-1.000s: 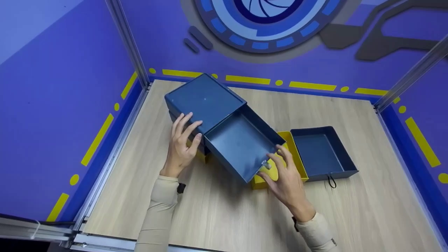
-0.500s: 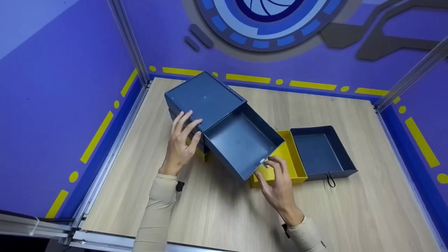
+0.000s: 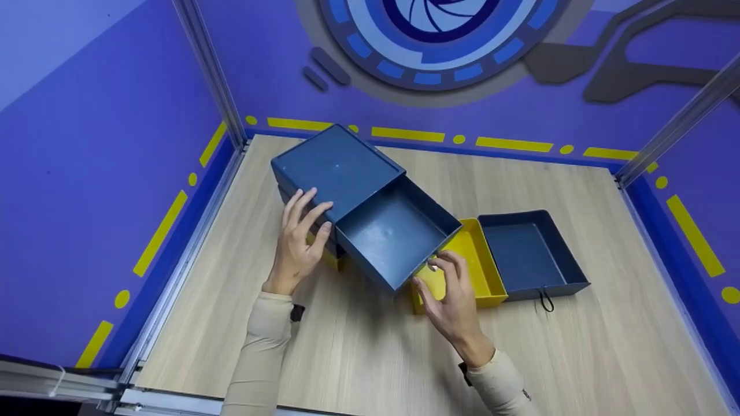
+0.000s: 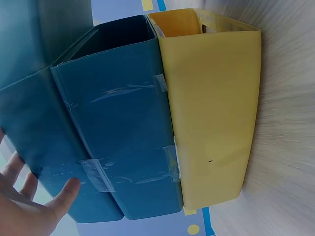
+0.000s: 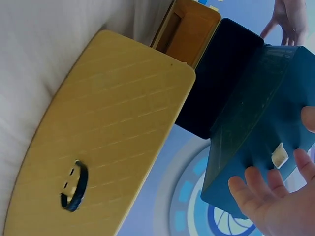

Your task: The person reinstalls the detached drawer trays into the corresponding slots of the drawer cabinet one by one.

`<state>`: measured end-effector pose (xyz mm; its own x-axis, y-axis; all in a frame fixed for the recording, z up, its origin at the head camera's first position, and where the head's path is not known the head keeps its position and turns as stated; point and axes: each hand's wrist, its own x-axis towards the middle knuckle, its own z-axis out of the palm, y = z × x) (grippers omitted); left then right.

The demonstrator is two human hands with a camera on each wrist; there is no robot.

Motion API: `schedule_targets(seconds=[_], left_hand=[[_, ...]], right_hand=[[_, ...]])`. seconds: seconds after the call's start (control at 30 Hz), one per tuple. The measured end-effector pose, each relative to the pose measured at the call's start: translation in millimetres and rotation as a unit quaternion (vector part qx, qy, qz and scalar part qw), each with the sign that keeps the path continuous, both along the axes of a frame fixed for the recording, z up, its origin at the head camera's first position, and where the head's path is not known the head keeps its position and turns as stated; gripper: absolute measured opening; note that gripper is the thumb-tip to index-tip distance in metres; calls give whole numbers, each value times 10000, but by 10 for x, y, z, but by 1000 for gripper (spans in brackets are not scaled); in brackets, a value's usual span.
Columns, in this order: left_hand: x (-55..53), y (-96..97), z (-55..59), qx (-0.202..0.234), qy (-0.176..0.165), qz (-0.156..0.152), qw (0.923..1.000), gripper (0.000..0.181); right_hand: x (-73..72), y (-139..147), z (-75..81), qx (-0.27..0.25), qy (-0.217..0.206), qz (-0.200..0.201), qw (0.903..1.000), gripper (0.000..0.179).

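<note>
A stack of drawer units stands at the back left of the table: a dark blue top unit [image 3: 338, 167], a dark blue middle unit [image 4: 118, 108] and a yellow bottom unit [image 4: 211, 118], with clear tape across the seams. Partly out of the top unit is its dark blue drawer [image 3: 387, 237]. My left hand [image 3: 298, 245] rests on the top unit's near side and edge, fingers spread. At the drawer's front my right hand [image 3: 451, 297] touches the panel with its fingertips, around a small whitish pull tab [image 5: 280, 156]. I see nothing inside this drawer.
A loose yellow drawer [image 3: 485, 266] lies right of the stack, partly beneath the pulled-out drawer. It bears a black loop pull [image 5: 81, 184]. Beside it lies a loose dark blue drawer [image 3: 526, 248], also with a black loop. Blue walls [image 3: 144, 115] enclose the table.
The top drawer has slid a little way into its unit, and my right hand has moved left along with it. My left hand stays put on the unit.
</note>
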<state>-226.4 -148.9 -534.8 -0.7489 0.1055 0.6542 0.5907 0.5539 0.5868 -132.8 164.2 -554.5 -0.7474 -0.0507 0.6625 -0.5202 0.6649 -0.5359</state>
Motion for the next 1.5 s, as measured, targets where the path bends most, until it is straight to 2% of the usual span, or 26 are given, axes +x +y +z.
schedule_targets(seconds=[0.37, 0.97, 1.23, 1.5], left_hand=[[20, 5, -5, -7, -56, 42, 10000, 38], [19, -28, -7, -38, -94, 104, 9999, 37], [-2, 7, -1, -39, 92, 70, 9999, 37], [-2, 6, -4, -80, -39, 74, 9999, 36]], right_hand=[[-93, -93, 48, -146, -47, 75, 9999, 37], [-214, -201, 79, 167, -128, 68, 9998, 46], [-249, -235, 86, 100, -134, 39, 9999, 45], [-271, -245, 80, 98, -121, 30, 9999, 44]])
